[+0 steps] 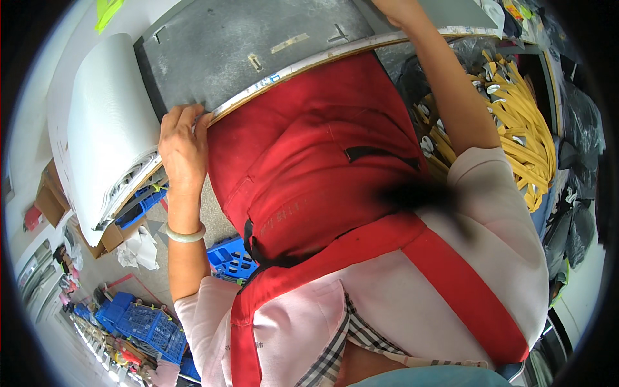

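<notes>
A worn grey board (213,48) with bits of tape on it lies on the worktable in front of me. My left hand (184,145) is closed over the board's near left corner, its fingers bent on the grey surface and its thumb at the table edge (277,76). A pale bangle (185,236) circles that wrist. At the top of the picture my right hand (398,11) reaches over the far right part of the table. Its fingers are cut off by the frame, so what it touches is hidden.
A thick folded stack of white sheets (106,129) lies left of the board. Yellow straps (525,129) are heaped at the right, near black plastic bags (577,122). Blue crates (151,329) and a cardboard box (116,237) stand on the floor at the left. My red apron (309,148) meets the table edge.
</notes>
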A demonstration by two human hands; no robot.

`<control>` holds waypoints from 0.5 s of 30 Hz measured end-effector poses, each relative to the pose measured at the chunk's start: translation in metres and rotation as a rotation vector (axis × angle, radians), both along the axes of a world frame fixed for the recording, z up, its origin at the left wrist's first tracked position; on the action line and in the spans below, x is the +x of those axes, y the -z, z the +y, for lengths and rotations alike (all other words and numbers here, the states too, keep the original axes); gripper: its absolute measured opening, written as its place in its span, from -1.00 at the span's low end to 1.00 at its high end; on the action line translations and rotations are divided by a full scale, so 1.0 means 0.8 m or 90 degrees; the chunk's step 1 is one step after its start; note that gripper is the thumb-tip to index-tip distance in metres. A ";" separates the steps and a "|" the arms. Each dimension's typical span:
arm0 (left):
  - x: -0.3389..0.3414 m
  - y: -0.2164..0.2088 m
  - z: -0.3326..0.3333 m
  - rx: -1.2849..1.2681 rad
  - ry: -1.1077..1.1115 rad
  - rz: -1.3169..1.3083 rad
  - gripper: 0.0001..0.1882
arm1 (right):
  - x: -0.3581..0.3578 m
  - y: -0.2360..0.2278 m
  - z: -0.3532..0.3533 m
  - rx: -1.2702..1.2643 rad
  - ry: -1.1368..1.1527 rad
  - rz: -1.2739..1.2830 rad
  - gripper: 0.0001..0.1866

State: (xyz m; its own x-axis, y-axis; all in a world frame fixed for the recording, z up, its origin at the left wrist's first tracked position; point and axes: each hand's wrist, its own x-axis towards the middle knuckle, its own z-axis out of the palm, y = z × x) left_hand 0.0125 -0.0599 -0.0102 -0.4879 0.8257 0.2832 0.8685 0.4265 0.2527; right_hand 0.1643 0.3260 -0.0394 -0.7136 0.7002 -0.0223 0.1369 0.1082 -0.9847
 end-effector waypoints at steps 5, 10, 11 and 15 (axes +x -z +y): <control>0.019 -0.010 0.029 0.045 0.030 -0.086 -0.82 | -0.002 0.012 -0.013 0.270 -0.011 -0.059 -0.76; 0.015 0.029 0.132 0.144 0.131 -0.070 -0.83 | 0.007 0.018 0.029 0.284 -0.032 -0.225 -0.61; 0.010 0.028 0.144 0.045 0.110 -0.051 -0.80 | 0.008 -0.001 0.012 0.305 -0.026 -0.191 -0.64; 0.006 0.064 0.192 0.179 0.095 0.055 -0.93 | 0.012 0.017 0.019 0.178 -0.017 -0.072 -0.68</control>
